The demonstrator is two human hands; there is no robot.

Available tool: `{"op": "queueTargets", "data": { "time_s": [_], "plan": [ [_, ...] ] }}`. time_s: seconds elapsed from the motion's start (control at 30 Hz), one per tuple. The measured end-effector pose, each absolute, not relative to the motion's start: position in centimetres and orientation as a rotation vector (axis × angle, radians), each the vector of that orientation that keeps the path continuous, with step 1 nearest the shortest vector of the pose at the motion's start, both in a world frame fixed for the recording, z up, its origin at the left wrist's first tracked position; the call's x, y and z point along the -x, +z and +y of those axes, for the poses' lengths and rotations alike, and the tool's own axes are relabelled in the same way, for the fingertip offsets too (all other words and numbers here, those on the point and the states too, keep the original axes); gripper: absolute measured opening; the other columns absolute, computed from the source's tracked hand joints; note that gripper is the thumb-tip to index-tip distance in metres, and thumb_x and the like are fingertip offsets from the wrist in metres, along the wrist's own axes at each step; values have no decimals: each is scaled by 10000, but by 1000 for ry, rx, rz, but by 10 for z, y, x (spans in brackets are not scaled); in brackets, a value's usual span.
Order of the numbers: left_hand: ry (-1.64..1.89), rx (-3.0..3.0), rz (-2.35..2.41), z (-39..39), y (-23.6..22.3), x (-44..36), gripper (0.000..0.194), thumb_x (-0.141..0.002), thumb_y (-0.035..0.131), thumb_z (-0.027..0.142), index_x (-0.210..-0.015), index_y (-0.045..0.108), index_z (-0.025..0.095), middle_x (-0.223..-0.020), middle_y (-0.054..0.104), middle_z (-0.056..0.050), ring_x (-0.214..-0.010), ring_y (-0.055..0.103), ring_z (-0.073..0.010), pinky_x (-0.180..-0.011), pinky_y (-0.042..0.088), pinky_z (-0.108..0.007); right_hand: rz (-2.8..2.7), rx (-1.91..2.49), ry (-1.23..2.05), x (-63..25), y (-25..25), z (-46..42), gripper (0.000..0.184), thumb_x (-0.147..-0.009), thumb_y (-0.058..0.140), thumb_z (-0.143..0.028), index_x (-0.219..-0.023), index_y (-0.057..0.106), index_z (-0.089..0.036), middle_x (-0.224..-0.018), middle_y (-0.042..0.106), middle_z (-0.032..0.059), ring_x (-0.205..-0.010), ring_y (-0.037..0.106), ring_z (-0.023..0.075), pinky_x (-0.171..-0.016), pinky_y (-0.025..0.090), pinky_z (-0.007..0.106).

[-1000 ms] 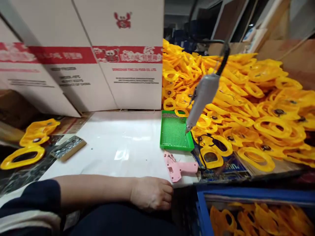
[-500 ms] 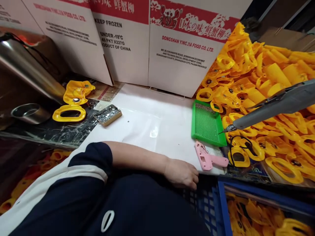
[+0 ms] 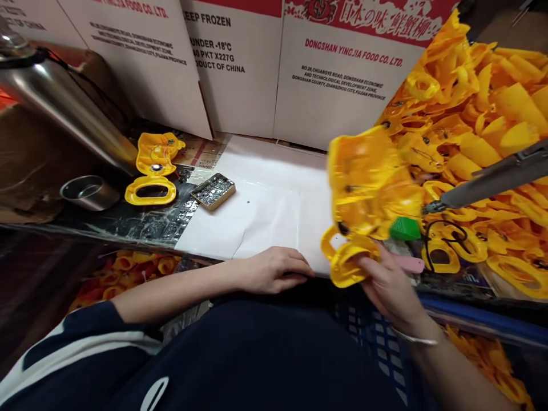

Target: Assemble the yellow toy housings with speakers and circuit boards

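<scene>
My right hand [image 3: 393, 288] is closed on a yellow plastic housing [image 3: 363, 177], a moulded shell with an oval ring handle at its lower end. The shell is raised above the right side of the white work sheet and blurred by motion. Behind it, a green tray [image 3: 405, 228] is mostly covered, and a pink gun-shaped plastic piece [image 3: 411, 264] shows only in part. At the sheet's front edge rests my left hand [image 3: 278, 269], fingers curled together, with nothing visible in them. A small box of screws [image 3: 214, 191] lies up and left of it.
Yellow plastic parts [image 3: 466, 148] are heaped on the right, with a grey power screwdriver [image 3: 492, 180] in front. On the left stand a steel flask [image 3: 81, 103], a metal cup [image 3: 89, 193] and another yellow housing [image 3: 158, 154]. White cartons [image 3: 240, 97] wall the back.
My right hand has come into view from the right, holding a yellow housing over the tray and the pink piece. My left hand has drawn back to the left. The view has shifted.
</scene>
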State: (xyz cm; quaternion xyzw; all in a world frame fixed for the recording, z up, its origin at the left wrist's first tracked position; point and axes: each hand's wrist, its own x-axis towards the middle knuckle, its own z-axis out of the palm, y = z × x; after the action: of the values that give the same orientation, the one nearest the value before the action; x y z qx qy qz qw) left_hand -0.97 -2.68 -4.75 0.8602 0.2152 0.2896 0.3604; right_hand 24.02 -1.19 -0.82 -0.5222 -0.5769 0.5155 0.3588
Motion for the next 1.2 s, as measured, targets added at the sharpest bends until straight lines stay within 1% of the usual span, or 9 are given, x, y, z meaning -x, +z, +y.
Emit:
{"op": "queueTargets", "data": {
  "time_s": [0.17, 0.27, 0.4, 0.57, 0.73, 0.83, 0.93, 1.03, 1.2],
  "plan": [
    [871, -2154, 739, -37, -55, 38, 224, -976, 484, 195, -1096, 660, 122, -997, 702, -120, -911, 661, -182, -823, 535, -280, -1595, 1267, 1617, -181, -32, 21, 307, -820, 628, -383, -1067, 606, -202, -1075, 713, 57, -934, 670, 195, -818, 522, 312],
    [877, -2172, 791, -38, -59, 45, 211, -973, 480, 185, -1050, 667, 126, -953, 710, -111, -871, 668, -175, -790, 541, -274, -2096, 1336, 1236, -175, -30, 36, 330, -897, 533, -441, -1082, 634, -186, -1080, 714, 83, -938, 655, 217, -829, 482, 331],
    [921, -2170, 825, -38, -65, 45, 243, -978, 466, 192, -1123, 656, 149, -1044, 727, -120, -949, 685, -188, -839, 555, -303, -2419, 1446, 592, -180, -15, 41, 296, -929, 474, -427, -862, 625, -182, -787, 669, 58, -706, 582, 182, -684, 405, 307],
    [1130, -2213, 885, -31, -69, 43, 225, -983, 483, 214, -1119, 656, 168, -962, 711, -105, -860, 663, -164, -770, 551, -290, -1924, 1348, 882, -197, 3, 28, 347, -919, 504, -550, -861, 580, -216, -665, 534, -14, -559, 469, 110, -524, 370, 244],
    [1210, -2299, 1295, 2, -65, 37, 350, -935, 534, 262, -1256, 580, 130, -1113, 610, -159, -937, 606, -209, -796, 538, -350, -1392, 1396, 917, -235, -8, 14, 373, -861, 595, -605, -909, 553, -237, -698, 489, -33, -463, 404, 75, -386, 330, 213],
    [965, -2241, 1361, 22, -66, 27, 543, -904, 523, 243, -1413, 418, 84, -962, 627, -99, -754, 591, -174, -701, 509, -310, -1298, 1447, 897, -252, -24, 2, 352, -861, 608, -579, -908, 557, -234, -694, 487, -33, -468, 410, 77, -389, 374, 208],
    [848, -2179, 1313, 26, -69, 23, 559, -887, 450, 157, -1441, 380, 128, -723, 579, 18, -605, 536, -135, -634, 448, -251, -1264, 1545, 883, -258, -37, -9, 400, -850, 598, -602, -1008, 578, -236, -739, 529, -13, -499, 449, 98, -387, 421, 222],
    [887, -2166, 1352, 11, -72, 32, 538, -890, 434, 155, -1428, 401, 157, -708, 578, 29, -583, 521, -116, -617, 426, -224, -1307, 1615, 902, -256, -44, -17, 461, -848, 577, -626, -1084, 585, -230, -774, 572, 13, -536, 501, 130, -384, 428, 241],
    [919, -2174, 1490, -24, -72, 66, 461, -941, 432, 258, -1392, 454, 164, -708, 590, 25, -575, 521, -103, -612, 435, -210, -1729, 1668, 769, -251, -44, -22, 422, -928, 466, -606, -973, 635, -222, -651, 598, 12, -549, 544, 163, -497, 407, 278]
  ]
}}
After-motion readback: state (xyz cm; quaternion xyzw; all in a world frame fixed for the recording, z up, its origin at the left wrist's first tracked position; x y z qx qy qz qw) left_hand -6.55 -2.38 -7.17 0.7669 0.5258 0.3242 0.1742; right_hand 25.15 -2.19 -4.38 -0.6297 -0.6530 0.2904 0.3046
